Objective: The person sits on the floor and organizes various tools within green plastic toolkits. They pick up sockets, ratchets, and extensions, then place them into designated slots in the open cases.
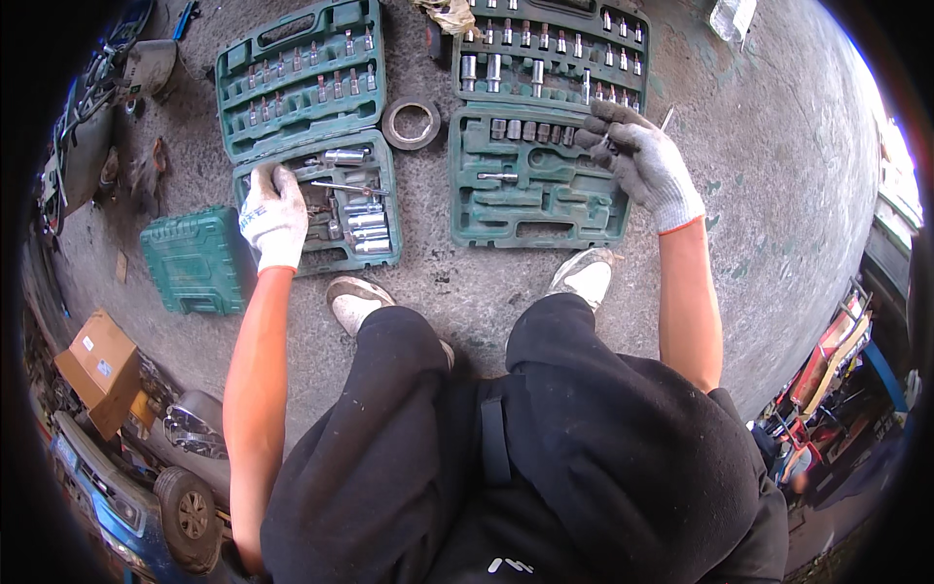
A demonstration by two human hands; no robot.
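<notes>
My left hand (273, 212), in a white work glove, reaches into the lower half of the left green socket set case (398, 248), which holds loose sockets (368, 221) and a thin metal rod (346, 187). Its fingertips are hidden, so its hold cannot be told. My right hand (638, 157), gloved with dirty grey fingers, hovers over the right edge of the other opened green case (467, 237). A small dark metal piece seems to be between its thumb and fingers. Near it are a row of short sockets (531, 132) and bit sockets (543, 36) in the lid.
A roll of tape (411, 124) lies between the cases. A closed green case (195, 260) is at the left. My shoes (587, 277) stand just before the cases. Further out are a cardboard box (106, 365), a wheel (191, 511) and a crumpled clear plastic item (732, 18).
</notes>
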